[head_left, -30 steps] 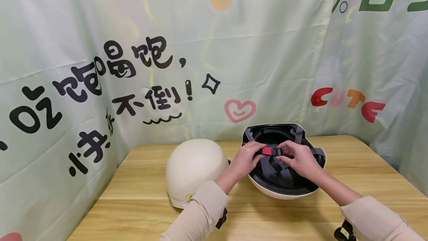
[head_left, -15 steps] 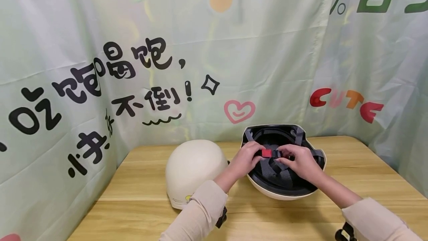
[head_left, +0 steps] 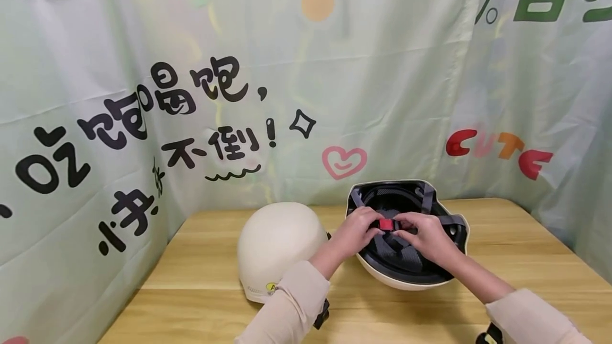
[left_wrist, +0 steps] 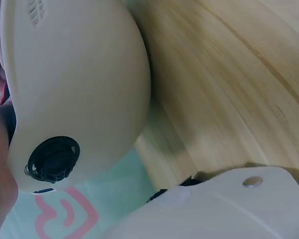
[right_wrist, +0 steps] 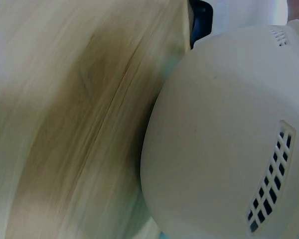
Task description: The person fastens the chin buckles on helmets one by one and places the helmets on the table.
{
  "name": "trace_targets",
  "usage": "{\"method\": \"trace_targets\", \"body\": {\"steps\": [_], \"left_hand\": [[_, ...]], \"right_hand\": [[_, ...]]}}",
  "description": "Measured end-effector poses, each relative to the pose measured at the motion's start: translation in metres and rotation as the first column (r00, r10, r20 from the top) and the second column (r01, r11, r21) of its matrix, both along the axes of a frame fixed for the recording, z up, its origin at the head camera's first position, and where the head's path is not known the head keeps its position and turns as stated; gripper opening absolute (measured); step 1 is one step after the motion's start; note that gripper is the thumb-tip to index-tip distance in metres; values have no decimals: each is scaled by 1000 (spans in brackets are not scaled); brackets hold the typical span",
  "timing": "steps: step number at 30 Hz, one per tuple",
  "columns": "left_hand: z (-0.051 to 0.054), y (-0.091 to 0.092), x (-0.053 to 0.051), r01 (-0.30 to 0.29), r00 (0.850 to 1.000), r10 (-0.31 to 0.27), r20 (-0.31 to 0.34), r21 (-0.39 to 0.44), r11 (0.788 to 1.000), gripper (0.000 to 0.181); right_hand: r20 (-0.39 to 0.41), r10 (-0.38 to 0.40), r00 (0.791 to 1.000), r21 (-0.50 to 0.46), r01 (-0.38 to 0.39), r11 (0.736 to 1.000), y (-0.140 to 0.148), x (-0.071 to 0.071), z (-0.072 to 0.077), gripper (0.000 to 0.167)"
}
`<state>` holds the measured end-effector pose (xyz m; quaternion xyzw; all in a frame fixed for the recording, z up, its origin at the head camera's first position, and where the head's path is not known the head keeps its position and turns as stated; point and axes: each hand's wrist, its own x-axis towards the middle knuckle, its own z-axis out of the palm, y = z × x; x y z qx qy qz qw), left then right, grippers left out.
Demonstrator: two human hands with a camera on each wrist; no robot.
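A cream helmet (head_left: 399,282) lies upturned on the wooden table, its black padded inside facing up. Over its opening, my left hand (head_left: 355,230) pinches one end of the chin strap's red-and-black buckle (head_left: 386,224). From the other side, my right hand (head_left: 425,231) pinches the buckle's black part, mostly covered by the fingers. The two hands are close together; whether the halves are locked cannot be seen. In the left wrist view the helmet's shell (left_wrist: 84,74) bears a round black fitting (left_wrist: 54,159). The right wrist view shows its vented shell (right_wrist: 214,134).
A second cream helmet (head_left: 282,248) stands dome up to the left, beside my left forearm. Behind the wooden table (head_left: 191,269) hangs a printed cloth (head_left: 382,94). Grey straps (head_left: 427,198) run along the upturned helmet's inner rim.
My hands have drawn slightly closer together, the left shifting right. The red buckle part now sits nearer the right fingers, and less of the black part shows. The helmets stay put.
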<state>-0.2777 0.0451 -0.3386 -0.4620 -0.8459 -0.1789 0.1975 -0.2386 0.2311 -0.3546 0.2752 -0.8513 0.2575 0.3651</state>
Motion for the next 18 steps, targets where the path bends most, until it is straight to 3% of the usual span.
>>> {"method": "trace_targets", "body": {"steps": [10, 14, 18], "left_hand": [[-3, 1, -4, -77, 997, 77, 18, -10, 997, 43], [-2, 0, -6, -71, 997, 69, 43, 56, 996, 49], [1, 0, -12, -84, 995, 70, 72, 213, 973, 49]], "right_hand": [[203, -34, 979, 33, 28, 999, 15, -3, 15, 28], [174, -85, 981, 0, 86, 996, 28, -4, 26, 26], [83, -129, 988, -53, 134, 990, 43, -5, 39, 25]]}}
